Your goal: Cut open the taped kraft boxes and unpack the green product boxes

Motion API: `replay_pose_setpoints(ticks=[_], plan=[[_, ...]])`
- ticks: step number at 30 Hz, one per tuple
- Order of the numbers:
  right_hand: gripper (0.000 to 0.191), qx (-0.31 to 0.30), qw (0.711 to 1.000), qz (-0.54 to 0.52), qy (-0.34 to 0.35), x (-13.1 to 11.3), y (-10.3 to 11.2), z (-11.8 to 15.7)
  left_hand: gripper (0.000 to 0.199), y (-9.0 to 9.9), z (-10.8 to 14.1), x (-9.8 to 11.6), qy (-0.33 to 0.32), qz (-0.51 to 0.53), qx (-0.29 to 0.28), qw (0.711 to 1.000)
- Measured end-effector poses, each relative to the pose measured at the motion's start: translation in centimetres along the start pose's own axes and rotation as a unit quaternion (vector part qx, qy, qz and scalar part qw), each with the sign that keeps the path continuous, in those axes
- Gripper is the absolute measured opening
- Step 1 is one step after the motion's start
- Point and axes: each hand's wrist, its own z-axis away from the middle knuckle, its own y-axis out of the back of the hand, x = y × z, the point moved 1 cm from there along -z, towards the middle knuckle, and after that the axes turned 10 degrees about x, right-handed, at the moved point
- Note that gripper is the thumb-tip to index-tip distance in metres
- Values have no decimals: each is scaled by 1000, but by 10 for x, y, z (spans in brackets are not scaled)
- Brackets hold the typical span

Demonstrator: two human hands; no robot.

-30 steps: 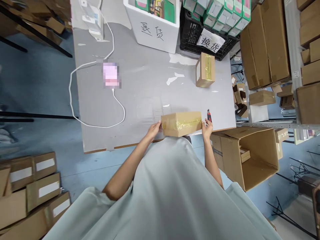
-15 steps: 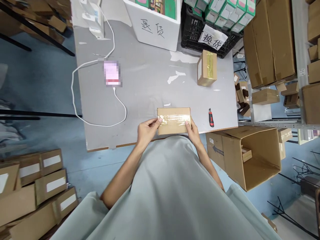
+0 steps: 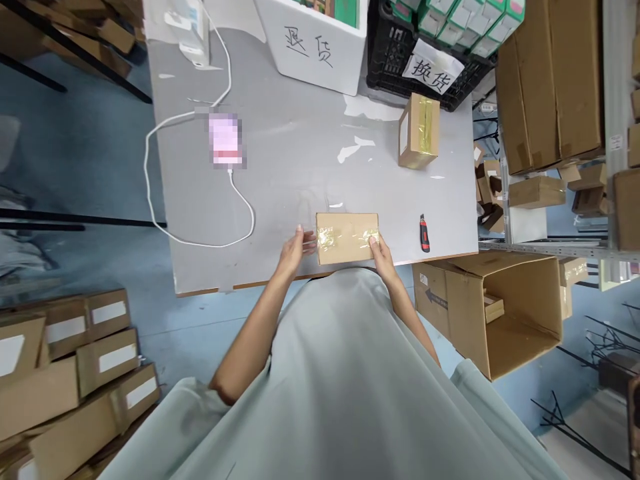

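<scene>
A small flat cardboard box (image 3: 349,239) with clear tape at both ends is at the table's front edge, close to my body. My right hand (image 3: 383,257) grips its right end, the thumb on top. Just off its left end is my left hand (image 3: 296,251), thumb up and fingers apart, holding nothing. To the right of the box, a red and black box cutter (image 3: 424,233) lies on the grey table (image 3: 280,167). Farther back stands a taped cardboard box (image 3: 419,131).
A white bin (image 3: 320,50) and a black crate (image 3: 390,60) of green boxes stand at the back. At left lie a phone (image 3: 225,138) and its white cable (image 3: 148,173). A large open carton (image 3: 460,300) sits right of the table; stacked boxes (image 3: 65,393) are lower left.
My left hand has let go of the box's left end and opened. The box now shows a different taped face or tape pattern. The view has shifted slightly.
</scene>
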Motion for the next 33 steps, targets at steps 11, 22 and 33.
replay_pose_setpoints(ticks=[11, 22, 33], plan=[[100, 219, 969, 112, 28, 1, 87, -5, 73, -52, 4, -21, 52, 13, -130, 990], [98, 104, 991, 72, 38, 2, 59, 7, 69, -26, 18, 8, -102, 5, -50, 994], [109, -10, 999, 35, 7, 41, -2, -20, 45, 45, 12, -16, -107, -86, 72, 988]])
